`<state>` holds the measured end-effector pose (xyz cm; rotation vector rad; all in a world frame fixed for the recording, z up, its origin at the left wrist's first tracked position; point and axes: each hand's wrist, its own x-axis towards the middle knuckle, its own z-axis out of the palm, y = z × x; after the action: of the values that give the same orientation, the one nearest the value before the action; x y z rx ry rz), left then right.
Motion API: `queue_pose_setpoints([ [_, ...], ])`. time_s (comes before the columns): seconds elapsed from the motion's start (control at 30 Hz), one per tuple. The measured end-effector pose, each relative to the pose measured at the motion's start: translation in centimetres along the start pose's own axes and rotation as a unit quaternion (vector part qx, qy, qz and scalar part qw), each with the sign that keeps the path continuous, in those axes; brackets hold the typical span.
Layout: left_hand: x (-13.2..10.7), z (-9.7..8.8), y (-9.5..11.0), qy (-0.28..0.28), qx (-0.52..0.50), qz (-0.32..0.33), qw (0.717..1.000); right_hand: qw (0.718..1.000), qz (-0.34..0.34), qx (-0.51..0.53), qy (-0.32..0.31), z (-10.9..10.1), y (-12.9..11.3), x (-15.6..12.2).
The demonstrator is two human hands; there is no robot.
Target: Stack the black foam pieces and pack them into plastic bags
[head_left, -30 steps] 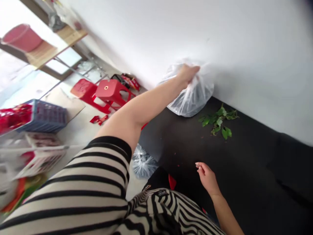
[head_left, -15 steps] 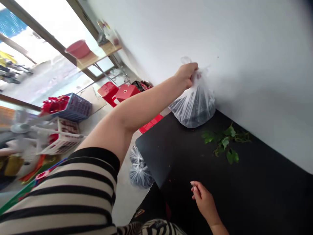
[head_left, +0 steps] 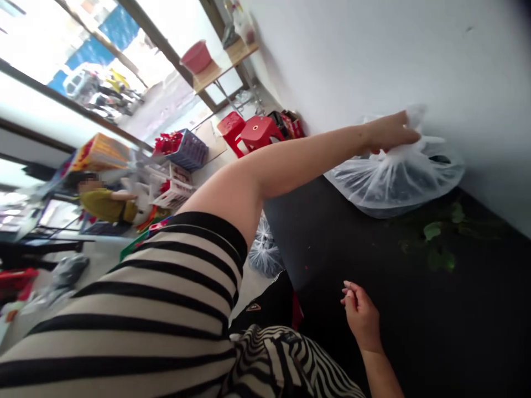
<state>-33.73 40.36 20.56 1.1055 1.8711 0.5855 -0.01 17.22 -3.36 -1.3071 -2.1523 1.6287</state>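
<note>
My left hand (head_left: 396, 134) reaches out at the end of a bare arm and grips the gathered neck of a clear plastic bag (head_left: 392, 185). Dark contents show faintly through the bag, too blurred to name. Its wide, slumped body is on the black table (head_left: 332, 243), close to the wall. Just in front of the bag's right side lies a sprig of green leaves (head_left: 433, 231). Over the near part of the table, apart from the bag, is my right hand (head_left: 363, 315), its fingers curled in with the thumb against them; anything inside is hidden.
Beside the table's left edge, tied clear bags (head_left: 265, 254) sit on the floor. Red plastic stools (head_left: 257, 132), a blue crate (head_left: 188, 149) and a white crate (head_left: 178, 185) stand beyond. A person (head_left: 105, 202) is at the left. A white wall (head_left: 365, 61) borders the table.
The view has swung left, so everything appears farther right. The bag has gone from tall and stretched to lower and wider. My left hand still grips its neck; the right stays curled.
</note>
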Motion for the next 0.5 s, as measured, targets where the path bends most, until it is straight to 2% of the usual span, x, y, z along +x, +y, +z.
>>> queue_pose_setpoints([
  [0.1,-3.0,-1.5,-1.2,0.074,0.054,0.047,0.995,1.000,-0.018,-0.022,0.001,-0.2,0.1,-0.2],
  [0.2,-7.3,-4.2,-2.1,0.088,0.109,0.104,0.985,0.998,-0.037,-0.045,0.009,-0.3,0.3,-0.4],
  [0.33,-14.9,-7.4,-4.1,0.091,0.163,0.055,0.981,0.996,-0.047,-0.074,0.015,-0.3,0.3,-0.5],
  [0.4,-18.8,-8.5,-6.2,0.089,0.173,0.046,0.980,0.995,-0.045,-0.091,0.016,-0.3,0.2,-0.4],
  [0.5,-24.5,-9.5,-11.3,0.066,0.167,0.083,0.980,0.993,-0.032,-0.116,0.016,-0.6,0.3,-0.5],
])
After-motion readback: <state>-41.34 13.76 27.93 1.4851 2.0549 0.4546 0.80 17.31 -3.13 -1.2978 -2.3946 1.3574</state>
